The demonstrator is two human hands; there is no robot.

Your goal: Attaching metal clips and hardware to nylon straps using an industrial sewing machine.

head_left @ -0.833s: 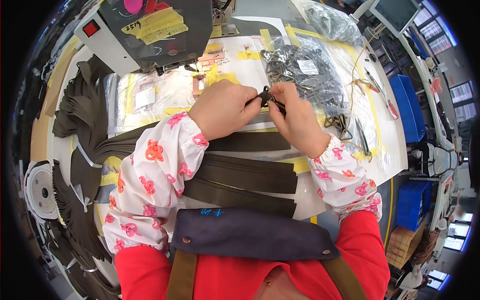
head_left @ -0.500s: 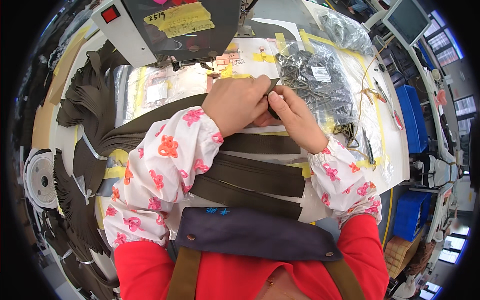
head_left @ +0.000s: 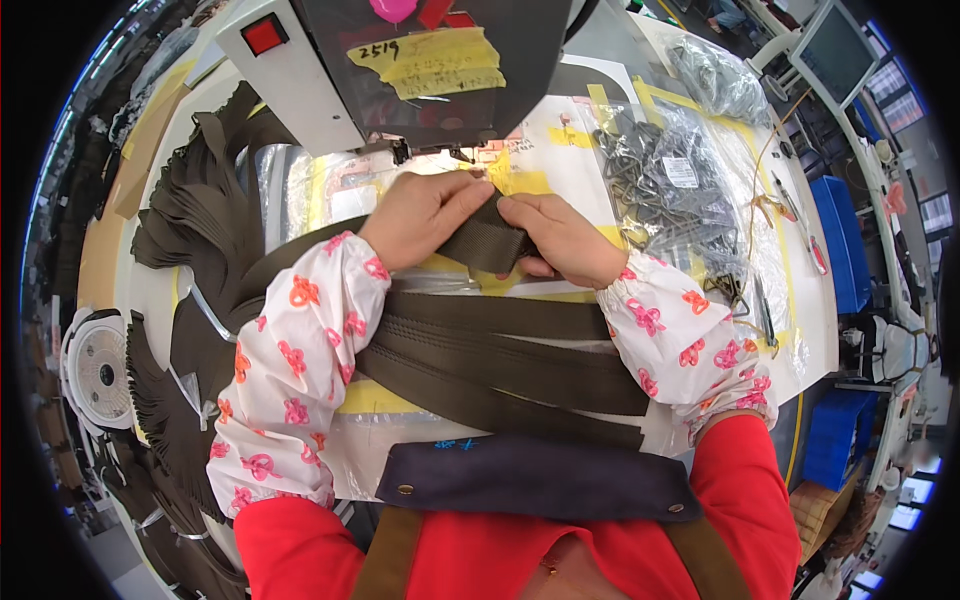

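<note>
One dark olive webbing strap (head_left: 485, 243) is held between both hands, above the worktable, just on the wearer's side of the machine head (head_left: 430, 85); its ribbed face is turned upward and slants down to the right. The left hand (head_left: 425, 215) pinches the strap's upper edge between thumb and fingers; the right hand (head_left: 562, 237) grips the right end, thumb on top, fingers curled beneath; the two thumbs are near each other, apart; whatever lies under the right fingers is hidden.

Several loose straps (head_left: 520, 365) lie side by side nearer the body, below the hands; a thick strap bundle (head_left: 195, 195) is heaped to the left, bound lower down by a pale tie (head_left: 207, 312). To the right of the hands, a clear plastic bag (head_left: 665, 190) contains dark metal buckles; more buckles (head_left: 727, 290) lie just beside it. Farther right are a red-handled tool (head_left: 818, 255) and a blue bin (head_left: 838, 245); a white fan (head_left: 100, 370) stands at far left.
</note>
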